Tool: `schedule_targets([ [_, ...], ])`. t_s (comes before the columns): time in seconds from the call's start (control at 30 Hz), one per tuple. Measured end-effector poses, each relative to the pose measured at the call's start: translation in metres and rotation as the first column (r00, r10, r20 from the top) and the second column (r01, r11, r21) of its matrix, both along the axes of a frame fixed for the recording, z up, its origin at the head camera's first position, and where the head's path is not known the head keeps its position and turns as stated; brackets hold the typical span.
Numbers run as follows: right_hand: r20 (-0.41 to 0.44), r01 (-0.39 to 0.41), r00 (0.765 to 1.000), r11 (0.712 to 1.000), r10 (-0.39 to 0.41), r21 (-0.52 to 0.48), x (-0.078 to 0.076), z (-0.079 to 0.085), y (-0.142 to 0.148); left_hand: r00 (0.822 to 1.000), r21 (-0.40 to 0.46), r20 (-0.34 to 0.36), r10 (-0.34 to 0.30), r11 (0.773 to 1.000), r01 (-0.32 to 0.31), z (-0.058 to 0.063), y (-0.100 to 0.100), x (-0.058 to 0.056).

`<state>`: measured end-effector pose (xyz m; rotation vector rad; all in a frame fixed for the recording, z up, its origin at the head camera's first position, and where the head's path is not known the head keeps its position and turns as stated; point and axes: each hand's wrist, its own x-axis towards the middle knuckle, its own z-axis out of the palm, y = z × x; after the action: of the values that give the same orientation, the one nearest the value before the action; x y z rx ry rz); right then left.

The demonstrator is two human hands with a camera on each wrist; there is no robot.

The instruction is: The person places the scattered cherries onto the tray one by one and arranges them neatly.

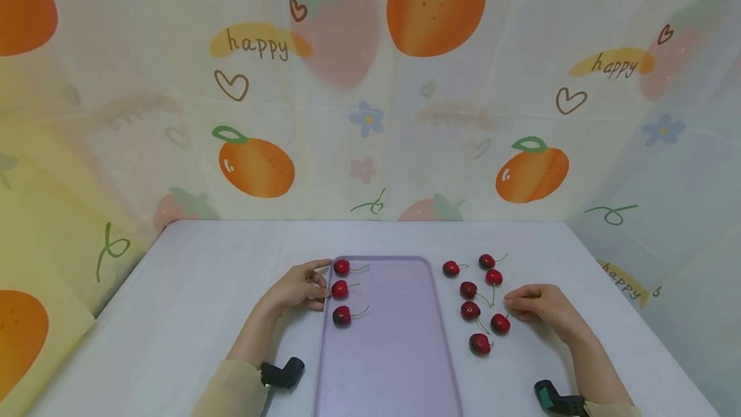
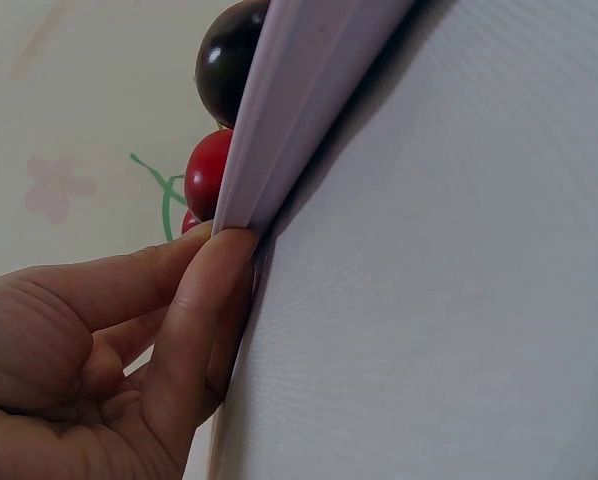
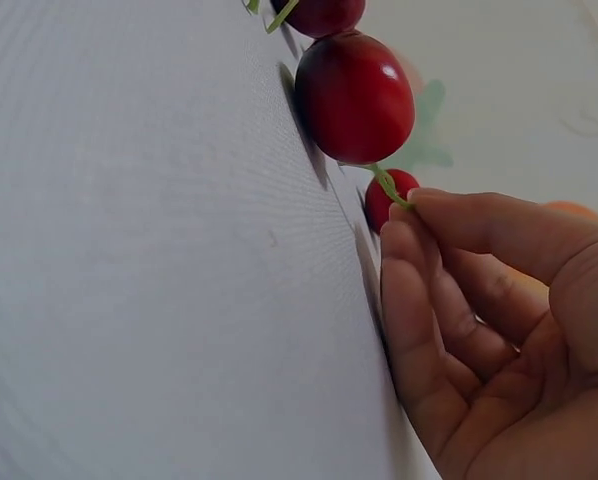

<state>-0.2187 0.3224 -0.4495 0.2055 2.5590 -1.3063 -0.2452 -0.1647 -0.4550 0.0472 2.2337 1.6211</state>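
Presumably for steadiness, my left grip (image 1: 299, 286) pinches a lilac rectangular tray (image 1: 393, 359) at ten o'clock; my right grip (image 1: 542, 306), a round red cherry's (image 1: 500, 324) green stem (image 3: 387, 184).

Room over lilac tray (image 1: 393, 352), cherries (image 1: 470, 311) crowding right

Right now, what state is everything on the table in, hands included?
Tray: on the table, bearing cherries.
Three cherries: lined up on the tray.
Six cherries: loose on the table.
Held cherry: stem pinched, lifting unclear.
Left hand: pinching the tray.
Right hand: pinching the stem.
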Motion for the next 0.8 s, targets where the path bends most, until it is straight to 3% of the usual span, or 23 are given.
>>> schedule_targets([
  [0.4,-0.020,-0.021,1.000,0.997,0.020,-0.071,0.0000,0.0031,0.0030,1.000,0.006,-0.001,-0.007,1.000,0.007,0.0014,-0.0009,-0.0002],
  [0.8,-0.069,0.005,0.997,0.992,-0.014,-0.123,0.0026,0.0101,0.0015,1.000,0.029,-0.006,-0.016,0.999,0.016,-0.0017,-0.0012,-0.0016],
])
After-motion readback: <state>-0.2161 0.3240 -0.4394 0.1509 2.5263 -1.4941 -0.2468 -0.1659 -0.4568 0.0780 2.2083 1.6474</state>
